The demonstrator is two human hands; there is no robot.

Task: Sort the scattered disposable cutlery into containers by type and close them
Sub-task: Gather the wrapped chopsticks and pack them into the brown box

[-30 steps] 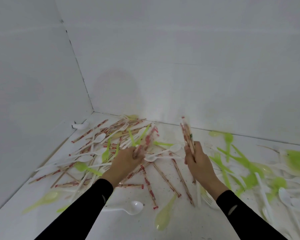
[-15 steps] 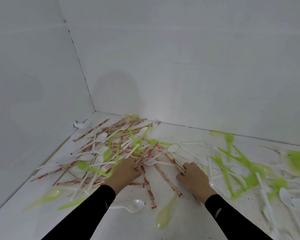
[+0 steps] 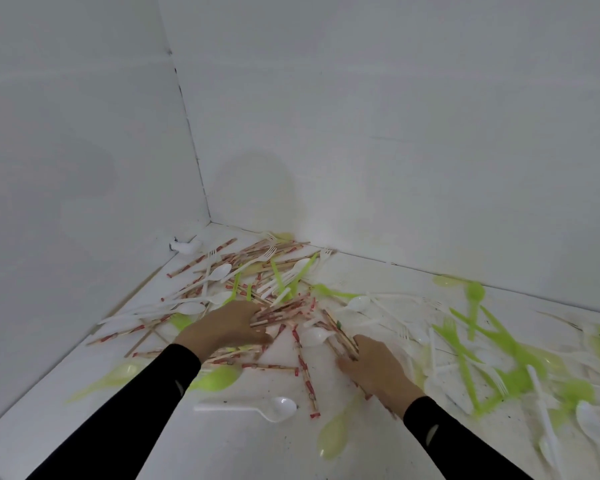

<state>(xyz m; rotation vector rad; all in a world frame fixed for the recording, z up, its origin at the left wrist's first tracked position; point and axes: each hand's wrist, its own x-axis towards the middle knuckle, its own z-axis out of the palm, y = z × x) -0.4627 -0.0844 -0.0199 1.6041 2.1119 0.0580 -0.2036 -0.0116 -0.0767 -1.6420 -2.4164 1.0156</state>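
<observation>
Walls: two flat, matte white panels, left wall (image 3: pixel 66 133) and back wall (image 3: pixel 395 133). They meet in a vertical seam and box in the far-left corner.

Table (image 3: pixel 222 452): white, smooth, speckled with dark flecks. Its left and far edges butt against the walls. The only bare stretch is the near strip between the two black sleeves (image 3: pixel 118 417).

Green plastic cutlery (image 3: pixel 471 344): glossy forks and spoons crossed over each other on the right half, mixed with white pieces. It is motion-blurred, so a count is not possible. Three pale green spoons lie apart near the front, the one at centre front (image 3: pixel 333 441) translucent.

White plastic spoons and forks (image 3: pixel 219 271): thin-handled with oval bowls, tangled through the corner heap. One white spoon (image 3: pixel 278 408) lies alone at the front, bowl to the right.

Wrapped chopsticks (image 3: pixel 284 311): slim sticks in red-printed paper sleeves, several dozen at least. They fan from the corner to mid-table, and a few lie singly between the hands.

Left hand (image 3: pixel 226 327): palm down, fingers and thumb clenched round a fanned bundle of the chopsticks, low over the heap.

Right hand (image 3: pixel 374 367): palm down on the table, thumb and fingers curled over a smaller bunch of them.

Small white object (image 3: pixel 187 247) in the far corner, shape unclear.
</observation>
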